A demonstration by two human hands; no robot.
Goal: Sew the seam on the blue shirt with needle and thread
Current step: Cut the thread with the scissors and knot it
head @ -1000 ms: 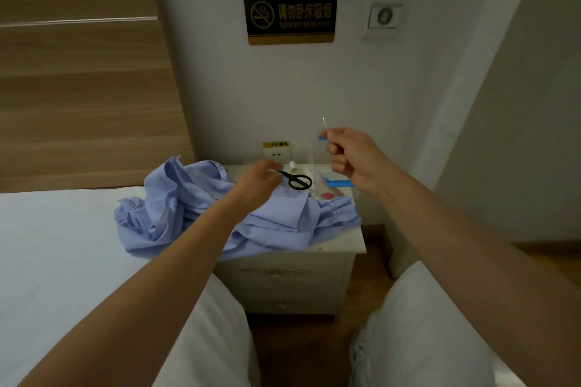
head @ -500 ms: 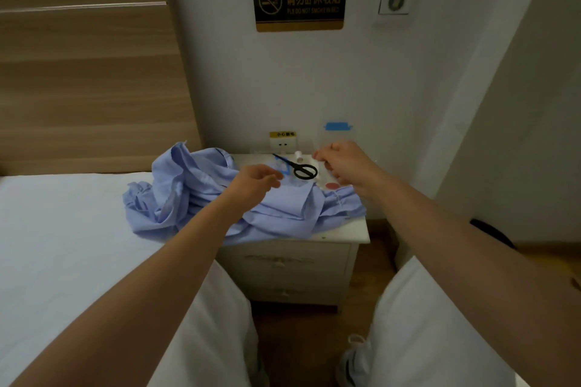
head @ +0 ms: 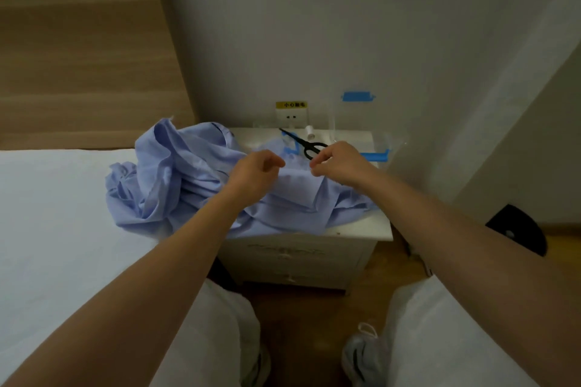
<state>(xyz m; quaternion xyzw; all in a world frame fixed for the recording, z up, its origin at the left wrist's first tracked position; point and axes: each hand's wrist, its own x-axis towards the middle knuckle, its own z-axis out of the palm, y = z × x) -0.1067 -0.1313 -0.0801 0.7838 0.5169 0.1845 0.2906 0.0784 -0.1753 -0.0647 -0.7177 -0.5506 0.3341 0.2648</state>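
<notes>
Now the left hand (head: 256,173) and the right hand (head: 341,163) sit close together, each with its fingers curled and its thumb and forefinger drawn in. I cannot tell whether either one pinches anything. Behind the blue shirt (head: 176,173), a clear box (head: 355,118) with a blue top stands against the wall, and its contents cannot be made out. Black scissors (head: 309,146) and a white thread spool (head: 309,130) lie at the shirt's far edge. A second ago the right hand was raised, holding a needle upright. It has since come down level with the left, and the needle is too small to see. The shirt lies crumpled directly beneath both hands, spread across the counter (head: 374,226) and spilling onto the bed (head: 63,214).
</notes>
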